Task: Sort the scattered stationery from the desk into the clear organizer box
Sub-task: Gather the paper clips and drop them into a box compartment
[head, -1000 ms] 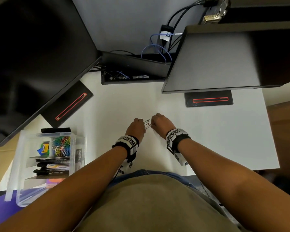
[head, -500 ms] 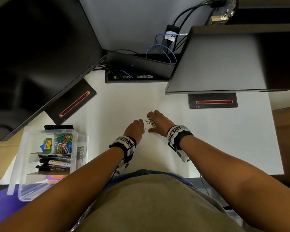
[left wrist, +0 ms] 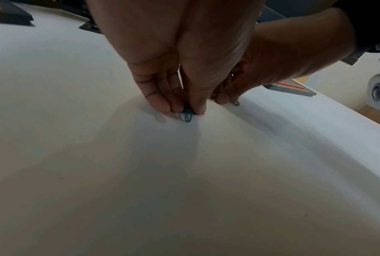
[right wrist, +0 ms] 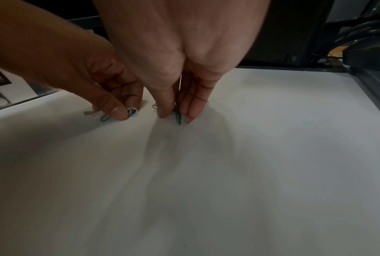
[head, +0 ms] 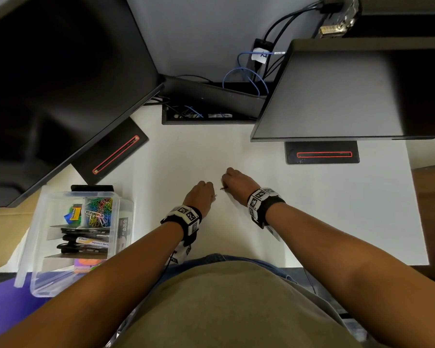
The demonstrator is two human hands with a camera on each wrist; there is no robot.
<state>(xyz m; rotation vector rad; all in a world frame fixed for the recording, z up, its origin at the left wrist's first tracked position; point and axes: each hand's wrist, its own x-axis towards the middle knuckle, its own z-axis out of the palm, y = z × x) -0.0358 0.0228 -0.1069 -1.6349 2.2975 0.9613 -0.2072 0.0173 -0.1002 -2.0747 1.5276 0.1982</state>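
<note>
From the head view, both hands sit close together at the middle of the white desk [head: 312, 209]. The left hand [head: 201, 195] has its fingers curled down onto the surface, with a bit of paper clip showing at its 3 o'clock edge. The right hand [head: 237, 184] lies just beside it, toward 2 o'clock, fingers curled, a small dark clip [head: 222, 188] poking out at its 9 o'clock side. The clear box [head: 39, 247] stands well apart at 8 o'clock from the hands, near the desk's left edge; its far compartment holds a heap of coloured clips [head: 99, 214], markers [head: 86, 243] lie in the middle one.

From the left wrist, the left hand [left wrist: 178, 57] pinches a dark teal clip [left wrist: 186, 116] between thumb and fingertips [left wrist: 160, 105], the clip touching the desk. The right hand [left wrist: 278, 57] sits at 2 o'clock, fingertips down on another clip.

From the right wrist, the right hand [right wrist: 182, 52] pinches a green clip [right wrist: 178, 116] standing on edge against the desk. At 9 o'clock the left hand [right wrist: 79, 65] grips several clips, among them a blue-and-white one [right wrist: 132, 110].
</note>
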